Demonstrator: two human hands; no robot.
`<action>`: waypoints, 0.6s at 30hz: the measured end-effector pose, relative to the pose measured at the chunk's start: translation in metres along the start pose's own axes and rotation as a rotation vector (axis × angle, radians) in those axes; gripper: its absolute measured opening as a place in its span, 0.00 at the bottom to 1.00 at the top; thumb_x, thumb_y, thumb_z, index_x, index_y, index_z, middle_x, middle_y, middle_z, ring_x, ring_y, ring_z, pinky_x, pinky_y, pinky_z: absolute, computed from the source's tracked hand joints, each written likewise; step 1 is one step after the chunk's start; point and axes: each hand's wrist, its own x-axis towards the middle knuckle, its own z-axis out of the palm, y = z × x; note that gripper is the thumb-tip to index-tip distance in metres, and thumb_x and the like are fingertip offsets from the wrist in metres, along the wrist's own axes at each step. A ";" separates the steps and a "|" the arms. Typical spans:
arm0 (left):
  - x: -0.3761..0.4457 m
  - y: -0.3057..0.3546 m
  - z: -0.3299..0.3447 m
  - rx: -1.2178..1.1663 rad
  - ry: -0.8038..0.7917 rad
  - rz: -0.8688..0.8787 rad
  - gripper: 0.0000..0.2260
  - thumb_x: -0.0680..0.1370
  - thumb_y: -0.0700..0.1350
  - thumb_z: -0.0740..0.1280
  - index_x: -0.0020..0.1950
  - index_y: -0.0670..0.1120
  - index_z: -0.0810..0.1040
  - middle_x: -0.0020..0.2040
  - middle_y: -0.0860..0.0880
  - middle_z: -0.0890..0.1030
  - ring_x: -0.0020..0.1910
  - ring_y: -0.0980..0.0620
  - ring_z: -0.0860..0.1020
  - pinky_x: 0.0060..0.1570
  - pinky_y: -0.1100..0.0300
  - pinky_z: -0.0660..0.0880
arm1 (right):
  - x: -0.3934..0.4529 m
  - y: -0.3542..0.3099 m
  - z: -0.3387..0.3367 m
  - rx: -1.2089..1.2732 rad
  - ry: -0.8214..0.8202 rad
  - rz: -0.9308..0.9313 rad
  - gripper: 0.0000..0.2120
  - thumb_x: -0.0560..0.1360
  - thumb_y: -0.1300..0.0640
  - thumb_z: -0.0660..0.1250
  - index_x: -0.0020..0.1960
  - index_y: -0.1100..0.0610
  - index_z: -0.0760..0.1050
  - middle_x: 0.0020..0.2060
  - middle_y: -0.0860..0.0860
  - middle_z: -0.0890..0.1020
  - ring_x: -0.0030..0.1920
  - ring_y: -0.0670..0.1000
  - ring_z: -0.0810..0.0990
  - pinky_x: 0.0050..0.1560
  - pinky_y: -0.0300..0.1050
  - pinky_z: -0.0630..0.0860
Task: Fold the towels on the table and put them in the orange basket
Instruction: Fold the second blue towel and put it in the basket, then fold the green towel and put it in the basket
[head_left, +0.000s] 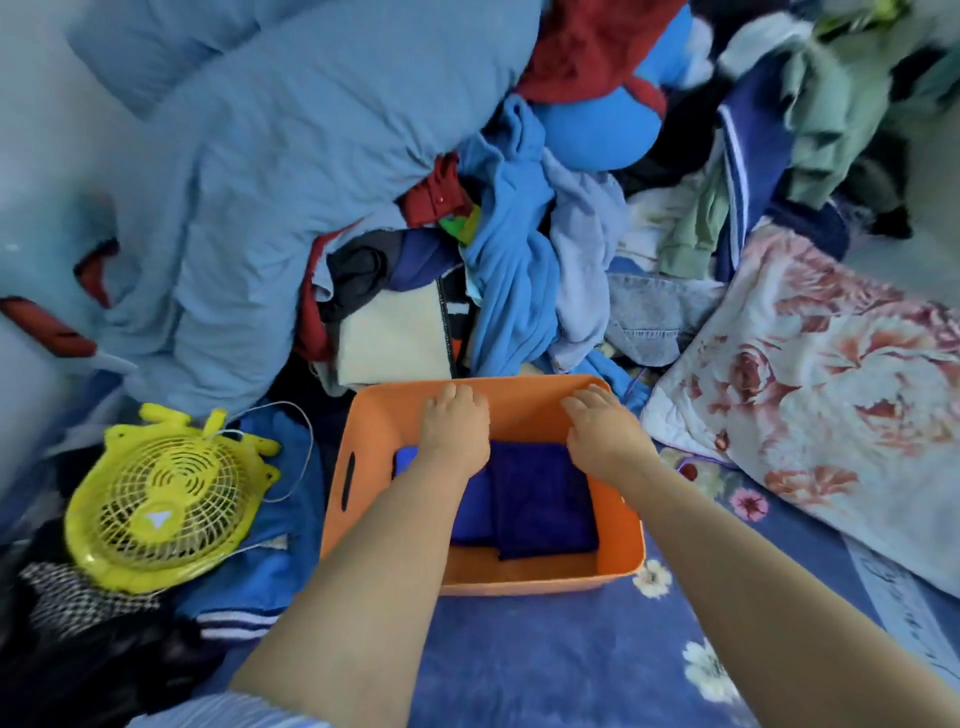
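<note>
The orange basket (618, 551) stands on a blue flowered cloth just in front of me. A folded dark blue towel (540, 504) lies flat inside it, over a lighter blue piece (406, 459) at the left. My left hand (454, 426) and my right hand (605, 431) reach into the basket, palms down, over the far edge of the towel. The fingers point at the basket's far wall. Whether the fingers pinch the towel or only rest on it is hidden by the backs of the hands.
A big heap of clothes and blue bedding (291, 171) rises behind the basket. A yellow fan (166, 499) lies at the left with its cord. A flowered quilt (821, 384) lies at the right. The blue flowered cloth (561, 660) stretches toward me.
</note>
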 end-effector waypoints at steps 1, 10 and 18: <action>-0.011 -0.001 -0.019 0.003 0.025 -0.004 0.14 0.75 0.37 0.59 0.60 0.40 0.71 0.60 0.43 0.72 0.62 0.45 0.67 0.57 0.54 0.67 | -0.013 -0.008 -0.016 -0.008 0.017 -0.013 0.16 0.74 0.64 0.55 0.61 0.62 0.69 0.64 0.56 0.70 0.69 0.55 0.61 0.65 0.48 0.63; -0.143 0.007 -0.155 0.055 0.203 0.070 0.15 0.76 0.38 0.58 0.61 0.41 0.71 0.62 0.43 0.72 0.63 0.43 0.67 0.58 0.51 0.67 | -0.161 -0.061 -0.138 -0.057 0.229 -0.041 0.20 0.77 0.62 0.54 0.69 0.59 0.63 0.69 0.54 0.67 0.72 0.54 0.59 0.67 0.51 0.64; -0.281 0.080 -0.212 0.059 0.273 0.374 0.13 0.77 0.41 0.60 0.61 0.42 0.73 0.63 0.41 0.71 0.65 0.41 0.66 0.59 0.49 0.68 | -0.359 -0.077 -0.179 -0.110 0.482 0.184 0.21 0.75 0.62 0.57 0.68 0.60 0.65 0.68 0.56 0.69 0.69 0.56 0.63 0.68 0.48 0.60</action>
